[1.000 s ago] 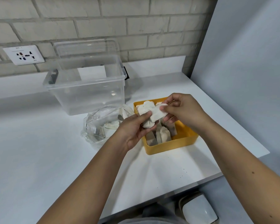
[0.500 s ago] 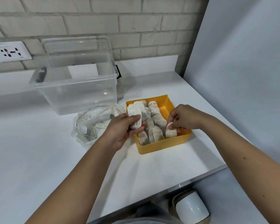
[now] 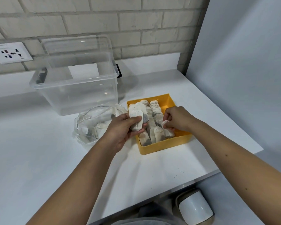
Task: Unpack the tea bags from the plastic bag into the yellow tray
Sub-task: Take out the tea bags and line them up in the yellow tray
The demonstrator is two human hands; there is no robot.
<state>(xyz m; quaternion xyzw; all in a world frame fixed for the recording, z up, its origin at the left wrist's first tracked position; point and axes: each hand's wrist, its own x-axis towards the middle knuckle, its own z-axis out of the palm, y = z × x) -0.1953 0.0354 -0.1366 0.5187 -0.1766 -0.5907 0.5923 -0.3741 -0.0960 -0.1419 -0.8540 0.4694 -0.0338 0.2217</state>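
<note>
Fingers (image 3: 167,117) of right hand (image 3: 178,119) pinch tea bag (image 3: 167,133) by top, standing it upright toward near-right corner of yellow tray (image 3: 165,147), so rows stay tight. Left hand (image 3: 122,129) grips spare stack (image 3: 136,117) over tray's left edge as supply. Plastic bag (image 3: 89,125) beside, perhaps not empty.

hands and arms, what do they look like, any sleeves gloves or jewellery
Both the left hand and right hand are bare: no gloves, rings or watch show. The left forearm and right forearm are bare too, with no sleeve in frame. A few small spots mark the right forearm.
</note>
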